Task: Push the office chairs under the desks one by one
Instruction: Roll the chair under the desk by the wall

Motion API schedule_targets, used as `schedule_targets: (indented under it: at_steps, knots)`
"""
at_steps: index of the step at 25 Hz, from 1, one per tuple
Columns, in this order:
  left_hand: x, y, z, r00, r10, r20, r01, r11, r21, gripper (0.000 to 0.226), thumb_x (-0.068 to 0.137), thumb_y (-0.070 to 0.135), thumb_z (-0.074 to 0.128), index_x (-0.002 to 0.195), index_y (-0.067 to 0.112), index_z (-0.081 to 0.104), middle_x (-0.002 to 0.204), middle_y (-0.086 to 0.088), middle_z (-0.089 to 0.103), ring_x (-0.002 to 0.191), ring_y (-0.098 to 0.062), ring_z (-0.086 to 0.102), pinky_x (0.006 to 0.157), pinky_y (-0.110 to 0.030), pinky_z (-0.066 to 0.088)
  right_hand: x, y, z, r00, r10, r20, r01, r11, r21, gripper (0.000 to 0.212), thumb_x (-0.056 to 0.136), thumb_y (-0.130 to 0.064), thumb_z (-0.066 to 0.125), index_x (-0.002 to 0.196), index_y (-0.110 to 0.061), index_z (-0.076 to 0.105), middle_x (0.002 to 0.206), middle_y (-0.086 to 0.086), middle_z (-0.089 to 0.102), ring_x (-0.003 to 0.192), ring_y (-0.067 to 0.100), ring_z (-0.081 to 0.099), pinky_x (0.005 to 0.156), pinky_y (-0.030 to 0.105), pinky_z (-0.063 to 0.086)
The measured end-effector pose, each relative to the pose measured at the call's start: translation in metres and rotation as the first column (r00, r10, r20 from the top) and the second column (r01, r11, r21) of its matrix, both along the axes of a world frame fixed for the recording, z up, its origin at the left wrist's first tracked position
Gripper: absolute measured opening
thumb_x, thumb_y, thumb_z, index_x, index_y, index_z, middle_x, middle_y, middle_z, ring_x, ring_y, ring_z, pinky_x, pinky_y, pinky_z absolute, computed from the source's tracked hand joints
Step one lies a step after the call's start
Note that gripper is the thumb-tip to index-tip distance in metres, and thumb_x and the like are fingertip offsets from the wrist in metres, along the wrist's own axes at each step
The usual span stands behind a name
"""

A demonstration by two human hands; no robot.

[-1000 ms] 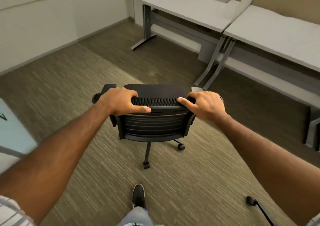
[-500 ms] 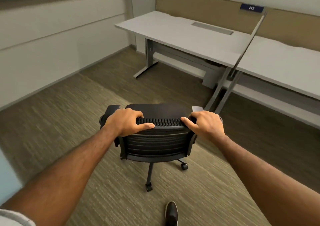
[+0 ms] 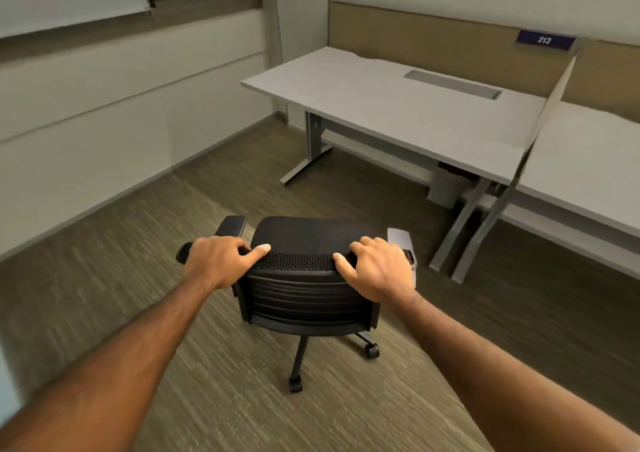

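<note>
A black office chair [image 3: 304,299] on castors stands on the carpet in the middle of the view, its back towards me. My left hand [image 3: 218,261] grips the top left corner of the backrest. My right hand [image 3: 377,268] grips the top right corner. A light grey desk [image 3: 388,105] stands ahead and to the right, with open floor between it and the chair. A second grey desk [image 3: 585,160] adjoins it on the right behind a thin divider panel.
A pale wall [image 3: 104,115] runs along the left with window blinds above. A tan partition [image 3: 433,42] with a sign reading 212 backs the desks. Grey metal desk legs [image 3: 464,229] angle down to the floor right of the chair. Striped carpet [image 3: 242,399] surrounds me.
My view has lifted and the desks now sit fuller in frame. The chair has rolled forward towards the left desk with both hands still on its backrest. My foot has left view.
</note>
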State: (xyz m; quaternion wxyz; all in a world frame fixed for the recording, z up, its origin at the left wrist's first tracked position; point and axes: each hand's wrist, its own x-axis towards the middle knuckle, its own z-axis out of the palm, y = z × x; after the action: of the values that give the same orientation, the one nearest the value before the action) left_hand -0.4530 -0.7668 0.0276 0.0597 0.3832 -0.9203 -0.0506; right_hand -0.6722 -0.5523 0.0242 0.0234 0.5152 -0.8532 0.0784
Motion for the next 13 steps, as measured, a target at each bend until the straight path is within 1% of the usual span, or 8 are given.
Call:
schedule_targets:
  at_steps: [3,6,9,11,13]
  knots:
    - [-0.026,-0.052,0.0,1.0,-0.015,0.013,0.014,1.0,0.02,0.082,0.079,0.091,0.018,0.092,0.035,0.076,0.071,0.014,0.065,0.07,-0.01,0.058,0.078,-0.035,0.041,-0.026,-0.046,0.0,1.0,0.003,0.008,-0.003,1.0,0.027,0.068,0.097,-0.069,0.023,0.087,-0.023,0.071,0.08,-0.002,0.068,0.08,0.02,0.065,0.072,0.039,0.05]
    - [-0.055,-0.113,-0.001,0.999,-0.038,0.018,0.037,0.998,0.05,0.068,0.085,0.087,0.027,0.094,0.038,0.074,0.073,0.015,0.063,0.072,-0.009,0.058,0.08,-0.035,0.04,-0.05,-0.1,0.0,0.999,-0.018,0.027,0.017,0.999,0.049,0.07,0.096,-0.071,0.02,0.086,-0.024,0.071,0.079,-0.003,0.069,0.075,0.018,0.064,0.071,0.039,0.052]
    - [-0.081,-0.179,-0.006,0.998,-0.057,-0.006,0.057,0.998,0.037,0.066,0.086,0.086,0.03,0.092,0.038,0.074,0.073,0.014,0.066,0.071,-0.009,0.06,0.079,-0.036,0.043,-0.069,-0.159,-0.003,0.998,-0.055,0.011,0.054,0.997,0.052,0.073,0.094,-0.073,0.016,0.088,-0.024,0.071,0.079,-0.004,0.07,0.074,0.016,0.064,0.07,0.039,0.053]
    - [-0.097,-0.217,-0.01,0.997,-0.079,-0.023,0.08,0.996,0.026,0.065,0.086,0.085,0.032,0.09,0.036,0.075,0.07,0.013,0.066,0.069,-0.009,0.058,0.077,-0.035,0.041,-0.076,-0.192,-0.006,0.996,-0.094,-0.003,0.094,0.994,0.051,0.072,0.096,-0.072,0.018,0.09,-0.024,0.072,0.082,-0.004,0.072,0.076,0.016,0.065,0.073,0.04,0.054]
    - [-0.112,-0.251,-0.012,0.993,-0.112,-0.042,0.113,0.993,0.025,0.065,0.088,0.083,0.034,0.091,0.034,0.077,0.073,0.013,0.068,0.073,-0.01,0.061,0.081,-0.036,0.044,-0.085,-0.225,-0.006,0.992,-0.122,-0.014,0.123,0.991,0.062,0.07,0.098,-0.071,0.02,0.092,-0.024,0.072,0.085,-0.005,0.072,0.077,0.015,0.065,0.075,0.04,0.055]
